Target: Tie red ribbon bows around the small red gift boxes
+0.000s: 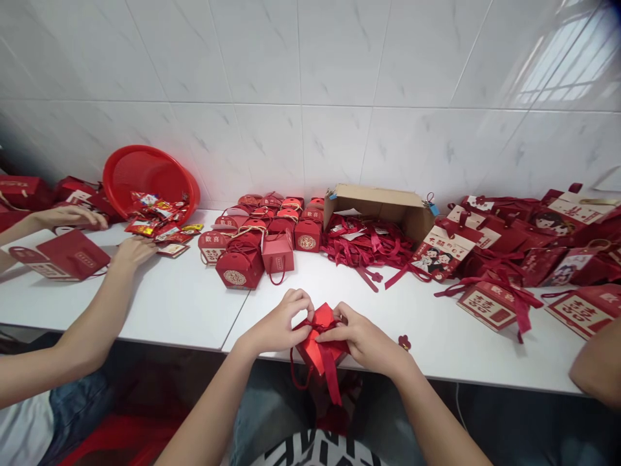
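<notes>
At the table's front edge sits a small red gift box (310, 355), tilted toward me, with a red ribbon (331, 378) round its top. One ribbon end hangs down over the front, and a thin red cord loops at the left side. My left hand (284, 325) pinches the ribbon near the knot between thumb and forefinger. From the right, my right hand (363, 336) closes its thumb and fingers on the ribbon at the box top; the exact grip is partly hidden. A small dark red flower tag (404, 342) lies just right of my right hand.
Beyond my hands stand several finished red boxes (241, 266) and a cardboard box (383, 194) spilling ribbons (369, 243). Red gift bags (444, 249) crowd the right. At left, a co-worker's hands (133, 252) are near sweets (162, 217) and a tipped red basket (151, 155).
</notes>
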`<action>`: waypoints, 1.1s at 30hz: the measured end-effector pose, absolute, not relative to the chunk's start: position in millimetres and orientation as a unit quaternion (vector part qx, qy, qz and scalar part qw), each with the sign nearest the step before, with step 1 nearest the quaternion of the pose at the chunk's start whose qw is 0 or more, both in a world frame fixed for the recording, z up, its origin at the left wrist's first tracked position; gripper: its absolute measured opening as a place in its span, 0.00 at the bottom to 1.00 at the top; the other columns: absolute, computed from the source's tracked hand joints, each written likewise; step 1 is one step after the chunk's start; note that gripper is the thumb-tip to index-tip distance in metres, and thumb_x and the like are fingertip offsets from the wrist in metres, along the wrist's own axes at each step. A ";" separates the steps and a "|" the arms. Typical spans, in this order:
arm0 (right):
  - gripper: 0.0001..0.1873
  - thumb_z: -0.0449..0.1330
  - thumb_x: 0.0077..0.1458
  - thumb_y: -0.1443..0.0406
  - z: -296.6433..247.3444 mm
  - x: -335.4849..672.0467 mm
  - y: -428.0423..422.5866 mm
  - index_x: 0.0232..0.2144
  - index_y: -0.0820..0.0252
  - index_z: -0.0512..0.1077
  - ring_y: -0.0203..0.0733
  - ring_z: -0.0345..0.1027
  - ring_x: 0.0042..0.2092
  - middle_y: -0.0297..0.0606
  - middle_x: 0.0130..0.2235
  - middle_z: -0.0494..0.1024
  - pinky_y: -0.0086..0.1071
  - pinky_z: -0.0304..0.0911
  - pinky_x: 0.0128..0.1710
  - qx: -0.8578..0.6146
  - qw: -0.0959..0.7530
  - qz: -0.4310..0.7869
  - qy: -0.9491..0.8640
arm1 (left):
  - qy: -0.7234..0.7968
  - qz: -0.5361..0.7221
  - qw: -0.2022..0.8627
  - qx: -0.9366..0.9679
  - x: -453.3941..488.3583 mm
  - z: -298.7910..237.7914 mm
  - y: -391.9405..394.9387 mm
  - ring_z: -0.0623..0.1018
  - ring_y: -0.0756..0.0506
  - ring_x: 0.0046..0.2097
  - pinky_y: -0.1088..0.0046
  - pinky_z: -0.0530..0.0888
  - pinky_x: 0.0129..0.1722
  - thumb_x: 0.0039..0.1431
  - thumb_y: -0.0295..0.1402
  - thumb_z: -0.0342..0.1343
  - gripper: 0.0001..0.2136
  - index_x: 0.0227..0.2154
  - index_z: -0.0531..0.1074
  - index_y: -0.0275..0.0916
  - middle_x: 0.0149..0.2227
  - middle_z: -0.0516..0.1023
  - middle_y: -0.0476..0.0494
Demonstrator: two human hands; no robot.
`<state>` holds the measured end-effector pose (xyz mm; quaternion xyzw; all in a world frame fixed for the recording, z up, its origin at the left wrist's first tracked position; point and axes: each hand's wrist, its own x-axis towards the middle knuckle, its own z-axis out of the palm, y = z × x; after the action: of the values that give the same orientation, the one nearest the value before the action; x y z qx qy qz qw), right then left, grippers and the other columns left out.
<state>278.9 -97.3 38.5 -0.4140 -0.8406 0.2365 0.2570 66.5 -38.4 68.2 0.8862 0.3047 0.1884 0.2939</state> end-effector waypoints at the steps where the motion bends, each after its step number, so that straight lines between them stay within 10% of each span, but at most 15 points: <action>1: 0.24 0.53 0.56 0.76 38.2 278.7 -97.2 0.47 0.44 0.73 0.38 0.60 0.40 0.37 0.38 0.61 0.31 0.62 0.41 -0.414 0.258 0.238 -0.840 | 0.304 0.187 0.293 0.887 66.8 67.9 -38.2 0.66 0.45 0.44 0.69 0.66 0.47 0.49 0.22 0.50 0.08 0.30 0.65 0.41 0.37 0.65 0.47; 33: 0.25 0.52 0.55 0.78 37.5 277.7 -98.5 0.45 0.44 0.75 0.38 0.59 0.40 0.36 0.37 0.60 0.34 0.61 0.42 -0.421 0.269 0.260 -0.826 | 0.277 0.212 0.305 0.886 70.0 69.2 -40.9 0.62 0.41 0.56 0.61 0.61 0.56 0.58 0.33 0.52 0.07 0.26 0.68 0.40 0.52 0.68 0.43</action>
<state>277.7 -98.5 37.5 -0.4209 -0.8263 0.2599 0.2694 70.0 -40.9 69.2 0.8863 0.2768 0.2123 0.3047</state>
